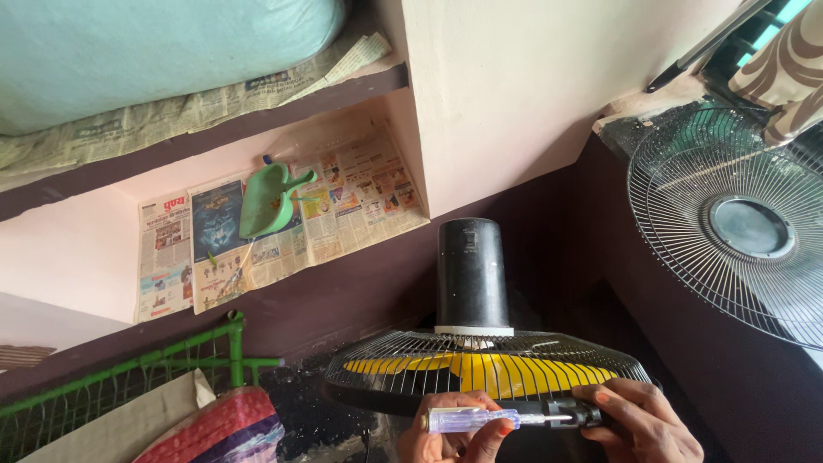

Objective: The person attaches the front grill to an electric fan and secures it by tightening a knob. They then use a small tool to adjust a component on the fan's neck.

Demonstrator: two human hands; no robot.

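A table fan lies face down in front of me: a black wire guard (pixel 403 364) over yellow blades (pixel 497 373), with the black motor housing (pixel 471 273) standing up behind it. My left hand (pixel 450 433) grips a screwdriver with a clear purple handle (pixel 467 418), its shaft pointing right into a black clip (pixel 573 414) on the guard's rim. My right hand (pixel 643 420) pinches that clip and the rim beside it.
A loose front fan guard (pixel 729 223) leans at the right by a curtain. Newspaper-lined wall shelves hold a green dustpan (pixel 267 199) and a pale teal sack (pixel 154 51). A green metal rack (pixel 137 377) and a striped bag (pixel 219 429) sit lower left.
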